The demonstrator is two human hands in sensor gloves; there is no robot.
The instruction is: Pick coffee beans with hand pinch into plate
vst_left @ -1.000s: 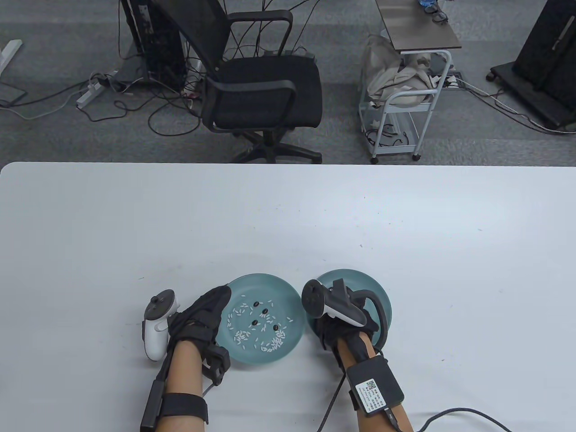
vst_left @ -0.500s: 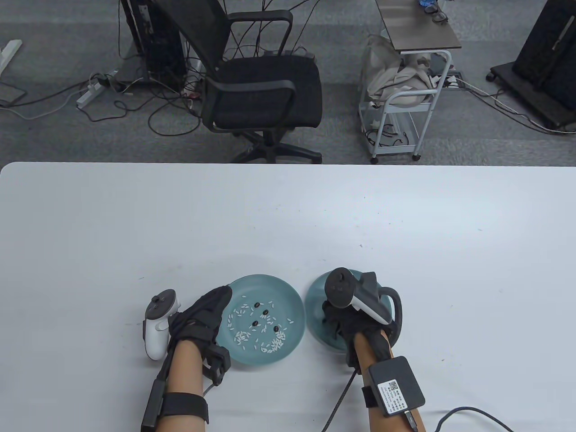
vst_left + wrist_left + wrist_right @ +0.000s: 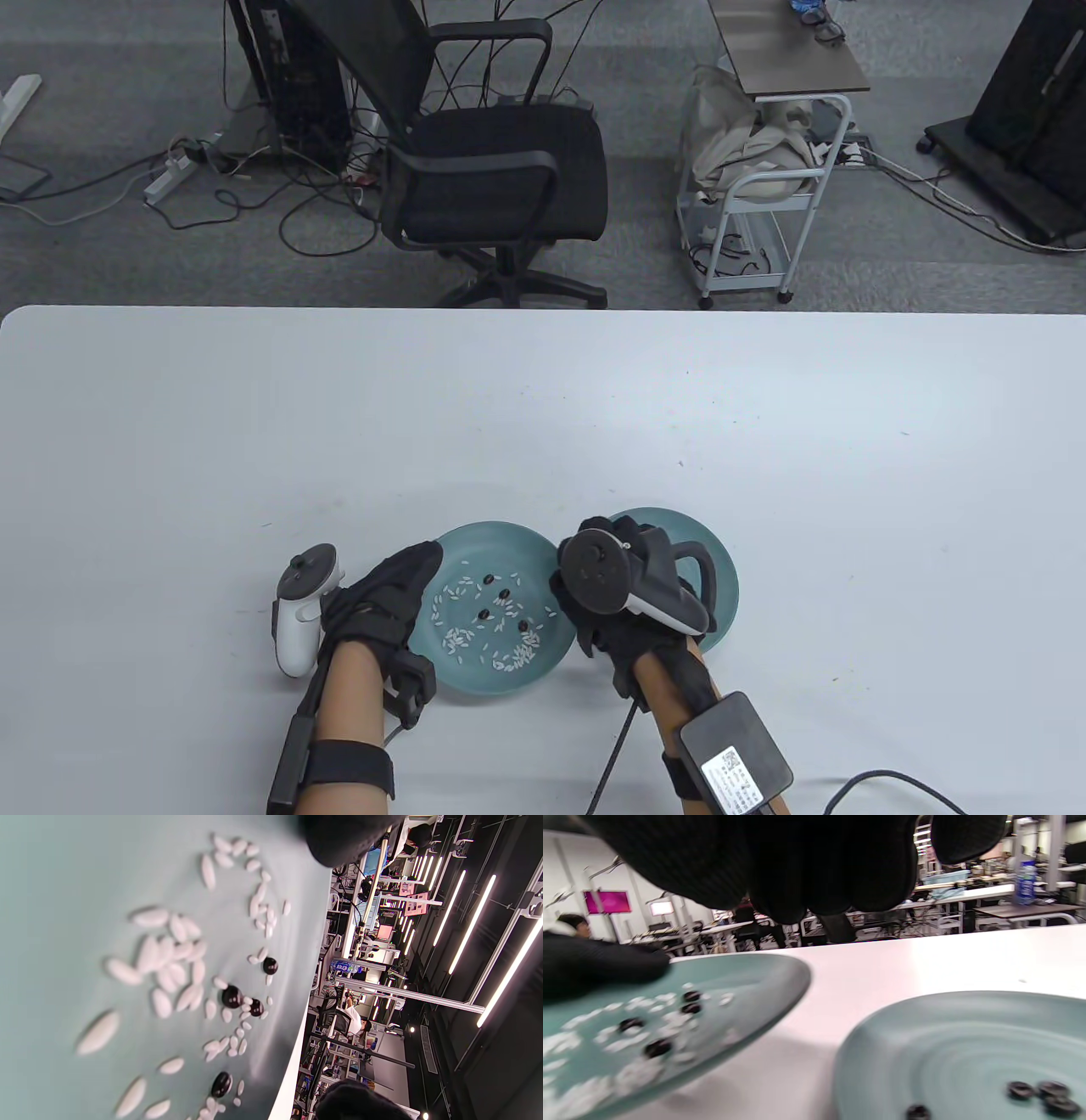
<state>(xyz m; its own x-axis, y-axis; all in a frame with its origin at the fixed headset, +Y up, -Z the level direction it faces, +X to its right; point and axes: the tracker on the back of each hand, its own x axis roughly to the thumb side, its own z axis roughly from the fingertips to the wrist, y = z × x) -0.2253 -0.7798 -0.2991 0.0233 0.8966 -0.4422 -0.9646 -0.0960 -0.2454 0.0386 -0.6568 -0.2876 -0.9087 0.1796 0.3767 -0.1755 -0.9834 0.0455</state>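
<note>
The left teal plate (image 3: 543, 662) holds white rice grains and several dark coffee beans (image 3: 504, 593); the left wrist view shows them close up (image 3: 232, 996). The right teal plate (image 3: 717, 564) holds several coffee beans (image 3: 1050, 1089). My left hand (image 3: 424, 564) rests on the left plate's left rim, fingers extended, and shows in the right wrist view (image 3: 594, 963). My right hand (image 3: 577, 624) hovers between the two plates, at the left plate's right rim. Its fingers (image 3: 797, 878) are bunched, the thumb stands apart, and nothing shows between them.
The white table (image 3: 543, 407) stretches wide behind the plates. A black office chair (image 3: 501, 170) and a white cart (image 3: 764, 204) stand on the floor beyond the far edge. A cable (image 3: 882, 777) runs from my right forearm.
My right hand has moved left, from over the right plate to the gap by the left plate's right rim. The left hand has stayed on the left plate's rim.
</note>
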